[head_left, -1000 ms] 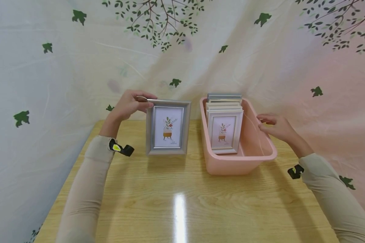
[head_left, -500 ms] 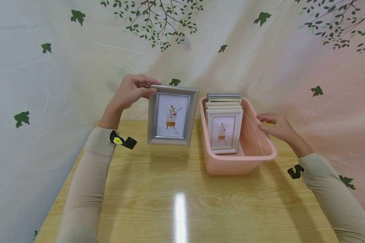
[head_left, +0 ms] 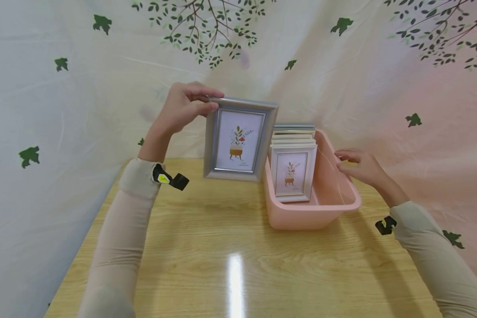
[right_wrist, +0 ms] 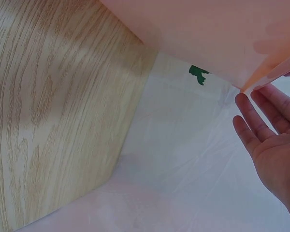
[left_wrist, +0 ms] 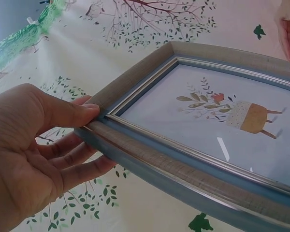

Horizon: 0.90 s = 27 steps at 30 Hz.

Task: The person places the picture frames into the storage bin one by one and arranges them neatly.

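My left hand (head_left: 187, 106) grips the upper left corner of a silver-grey picture frame (head_left: 212, 145), raised above the table. In the left wrist view, my thumb (left_wrist: 82, 113) lies on the frame's face, the other fingers behind its edge. The frame holds a print of a potted plant. Beside it stands a pink plastic bin (head_left: 302, 218), partly overlapped by the frame. Several picture frames stand upright in the bin, a white one (head_left: 294, 174) foremost. My right hand (head_left: 361, 168) holds the bin's right rim, fingers (right_wrist: 253, 116) against the outside, the thumb mostly hidden.
The wooden table (head_left: 198, 243) carries the bin near its back edge. Behind hangs a pale cloth backdrop (head_left: 103, 97) printed with leaves and branches. Room remains inside the bin, in front of and right of the stacked frames.
My left hand has lifted the silver-grey picture frame off the table and moved it right, towards the bin. The right hand and the bin have stayed in place.
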Each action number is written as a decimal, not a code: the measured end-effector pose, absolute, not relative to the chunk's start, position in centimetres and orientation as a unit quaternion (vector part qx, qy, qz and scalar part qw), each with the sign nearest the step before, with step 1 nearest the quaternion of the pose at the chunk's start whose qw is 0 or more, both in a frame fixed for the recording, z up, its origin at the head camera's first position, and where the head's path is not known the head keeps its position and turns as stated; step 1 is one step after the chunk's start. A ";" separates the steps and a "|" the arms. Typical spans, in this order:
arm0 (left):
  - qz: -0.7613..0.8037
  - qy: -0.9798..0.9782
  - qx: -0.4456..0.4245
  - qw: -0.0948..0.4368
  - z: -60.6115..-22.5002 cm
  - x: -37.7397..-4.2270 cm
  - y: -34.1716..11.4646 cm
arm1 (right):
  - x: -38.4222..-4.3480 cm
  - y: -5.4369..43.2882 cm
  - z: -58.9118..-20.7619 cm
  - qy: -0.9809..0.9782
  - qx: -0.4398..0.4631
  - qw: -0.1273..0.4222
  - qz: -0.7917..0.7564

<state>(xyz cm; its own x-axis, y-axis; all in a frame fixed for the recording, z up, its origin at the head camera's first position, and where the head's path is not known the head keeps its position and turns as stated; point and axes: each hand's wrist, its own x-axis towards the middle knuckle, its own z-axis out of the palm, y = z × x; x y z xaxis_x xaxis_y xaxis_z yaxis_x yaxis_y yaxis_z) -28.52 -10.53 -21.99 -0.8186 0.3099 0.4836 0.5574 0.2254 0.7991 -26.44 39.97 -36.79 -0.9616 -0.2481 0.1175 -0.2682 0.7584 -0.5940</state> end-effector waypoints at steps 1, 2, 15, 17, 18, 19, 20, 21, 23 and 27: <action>-0.557 -0.775 -0.277 0.114 -21.8 -28.5 -10.3 | -26.4 40.0 -36.8 -0.937 0.138 0.016 0.320; -0.556 -0.776 -0.273 0.117 -21.6 -28.4 -10.0 | -26.4 39.9 -36.8 -0.937 0.140 0.015 0.320; -0.574 -0.751 -0.286 0.160 -20.6 -28.6 -6.0 | -26.1 39.9 -36.6 -0.936 0.129 0.010 0.327; -0.574 -0.750 -0.287 0.163 -20.6 -28.7 -5.2 | -26.1 39.8 -36.6 -0.936 0.129 0.011 0.328; -0.573 -0.750 -0.286 0.164 -20.6 -28.8 -4.8 | -26.1 39.8 -36.6 -0.936 0.127 0.011 0.329; -0.574 -0.750 -0.286 0.164 -20.7 -28.8 -4.4 | -26.1 39.8 -36.6 -0.936 0.128 0.011 0.329; -0.575 -0.750 -0.285 0.162 -20.7 -28.9 -4.1 | -26.1 39.8 -36.6 -0.935 0.129 0.010 0.330; -0.576 -0.750 -0.284 0.160 -20.8 -28.9 -3.7 | -26.1 39.8 -36.6 -0.935 0.130 0.011 0.330; -0.579 -0.751 -0.279 0.151 -20.9 -29.0 -2.9 | -26.2 39.8 -36.6 -0.933 0.135 0.017 0.332; -0.579 -0.753 -0.278 0.142 -21.3 -29.1 -1.6 | -26.2 39.9 -36.8 -0.929 0.160 0.041 0.331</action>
<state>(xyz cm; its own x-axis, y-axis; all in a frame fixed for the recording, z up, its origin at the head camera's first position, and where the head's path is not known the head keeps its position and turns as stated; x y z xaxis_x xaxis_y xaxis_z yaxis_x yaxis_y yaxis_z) -29.11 -1.63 -21.30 -0.8053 0.2543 0.5355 0.5829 0.1747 0.7936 -26.20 39.91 -36.82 -0.9457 -0.2696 0.1817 -0.3237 0.7294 -0.6026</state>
